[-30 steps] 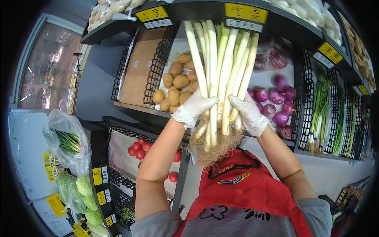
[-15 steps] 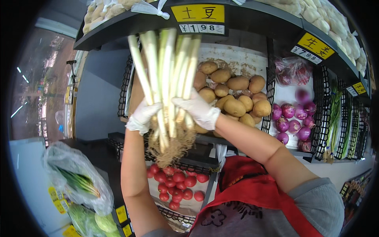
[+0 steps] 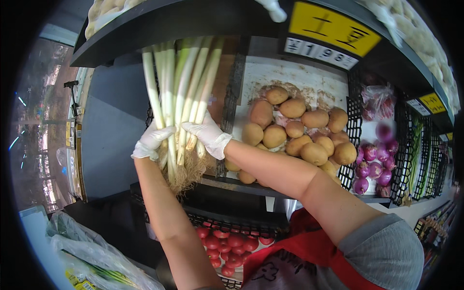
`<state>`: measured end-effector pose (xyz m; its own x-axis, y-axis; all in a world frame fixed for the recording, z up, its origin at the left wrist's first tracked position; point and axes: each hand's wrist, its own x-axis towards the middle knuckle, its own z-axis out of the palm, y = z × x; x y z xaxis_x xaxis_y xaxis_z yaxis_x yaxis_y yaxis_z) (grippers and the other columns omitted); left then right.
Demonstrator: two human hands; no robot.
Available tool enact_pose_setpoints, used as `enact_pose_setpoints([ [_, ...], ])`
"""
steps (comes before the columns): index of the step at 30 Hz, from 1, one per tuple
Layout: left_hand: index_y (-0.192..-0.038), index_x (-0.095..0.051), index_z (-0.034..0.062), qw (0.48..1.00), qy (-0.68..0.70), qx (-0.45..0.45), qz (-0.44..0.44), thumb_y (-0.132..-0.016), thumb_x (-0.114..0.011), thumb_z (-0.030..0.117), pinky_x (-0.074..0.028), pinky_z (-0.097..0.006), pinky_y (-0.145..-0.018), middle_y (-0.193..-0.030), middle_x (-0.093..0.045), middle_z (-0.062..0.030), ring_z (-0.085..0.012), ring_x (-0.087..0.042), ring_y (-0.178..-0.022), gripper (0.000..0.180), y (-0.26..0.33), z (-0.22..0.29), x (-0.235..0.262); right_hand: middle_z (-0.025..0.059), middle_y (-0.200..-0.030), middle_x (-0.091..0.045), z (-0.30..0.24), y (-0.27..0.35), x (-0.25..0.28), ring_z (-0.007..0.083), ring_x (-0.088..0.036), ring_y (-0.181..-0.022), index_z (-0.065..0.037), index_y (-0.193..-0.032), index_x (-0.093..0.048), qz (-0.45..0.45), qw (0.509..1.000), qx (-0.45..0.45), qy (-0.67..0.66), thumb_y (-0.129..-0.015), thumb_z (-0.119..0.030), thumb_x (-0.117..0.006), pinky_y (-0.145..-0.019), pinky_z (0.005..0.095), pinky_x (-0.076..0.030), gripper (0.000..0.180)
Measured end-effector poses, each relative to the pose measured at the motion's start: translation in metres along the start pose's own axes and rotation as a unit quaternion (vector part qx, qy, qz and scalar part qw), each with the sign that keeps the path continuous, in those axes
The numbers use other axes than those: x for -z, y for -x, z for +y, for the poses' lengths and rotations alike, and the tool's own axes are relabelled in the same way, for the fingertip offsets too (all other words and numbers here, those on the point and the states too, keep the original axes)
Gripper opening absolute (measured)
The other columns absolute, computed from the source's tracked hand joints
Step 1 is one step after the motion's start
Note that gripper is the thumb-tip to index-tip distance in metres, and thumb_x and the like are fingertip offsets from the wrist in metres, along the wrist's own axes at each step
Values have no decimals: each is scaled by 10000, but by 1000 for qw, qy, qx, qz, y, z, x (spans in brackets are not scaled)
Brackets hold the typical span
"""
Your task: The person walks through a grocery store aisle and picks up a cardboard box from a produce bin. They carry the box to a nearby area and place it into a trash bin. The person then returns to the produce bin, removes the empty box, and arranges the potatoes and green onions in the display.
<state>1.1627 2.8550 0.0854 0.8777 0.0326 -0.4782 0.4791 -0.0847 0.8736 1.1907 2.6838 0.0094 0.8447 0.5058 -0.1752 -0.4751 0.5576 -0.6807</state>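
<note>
Both my hands wear white gloves and grip a bunch of leeks or large green onions [image 3: 185, 82] near its root end. My left hand [image 3: 152, 140] closes round the left side of the bunch, and my right hand [image 3: 209, 134] round the right side, thumbs toward the middle. The pale stalks point away from me, their far ends passing under the shelf edge. Tangled brown roots [image 3: 181, 179] hang toward me below my hands. Under the bunch lies a brown tray section [image 3: 221, 92], left of the potatoes [image 3: 295, 126].
A black shelf [image 3: 193, 21] with a yellow price sign [image 3: 333, 29] overhangs the far side. Red onions [image 3: 374, 166] sit right of a black mesh divider [image 3: 354, 125]. Tomatoes [image 3: 232, 246] lie in a lower crate near me. Bagged greens [image 3: 96, 266] are at lower left.
My hands have carried the bunch left and slightly away, from beside the potatoes to over the brown tray section. The view has shifted, bringing the potatoes and price sign closer.
</note>
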Motion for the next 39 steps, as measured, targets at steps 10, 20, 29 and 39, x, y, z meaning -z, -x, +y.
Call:
enact_pose_setpoints([
  [10,-1519,-339,44,996,-34,63,57,-873,-748,122,-368,-309,-1082,-1369,-574,-84,-186,-520,-1250,769,-90,-104,3,282,-1355,-503,100,-80,59,383,-568,-1213,69,-1455,-262,274,817,-266,432,-833,-116,-699,-1011,413,-478,783],
  [20,-1490,-407,37,998,-48,39,33,-911,-704,86,-396,-286,-1039,-1326,-604,-72,-163,-545,-1184,652,-74,-130,24,213,-1571,-290,75,-104,46,308,-350,-1436,-34,-1550,-109,344,797,-223,444,-862,-111,-703,-1193,378,-305,913],
  [29,-1433,-477,29,997,-25,68,16,-881,-735,93,-422,-310,-1032,-1302,-623,-103,-180,-565,-1184,612,-63,-117,38,279,-1414,-440,84,-31,9,375,-496,-1279,75,-1471,-202,297,845,-223,384,-836,-5,-642,-1112,399,-386,777],
  [39,-1275,-626,7,988,12,135,81,-835,-805,296,-467,-297,-924,-1133,-696,-87,-164,-620,-1034,556,-61,-143,36,253,-1524,-365,96,-55,54,337,-469,-1340,34,-1530,-184,334,889,-186,253,-911,-247,-593,-1081,372,-381,793],
])
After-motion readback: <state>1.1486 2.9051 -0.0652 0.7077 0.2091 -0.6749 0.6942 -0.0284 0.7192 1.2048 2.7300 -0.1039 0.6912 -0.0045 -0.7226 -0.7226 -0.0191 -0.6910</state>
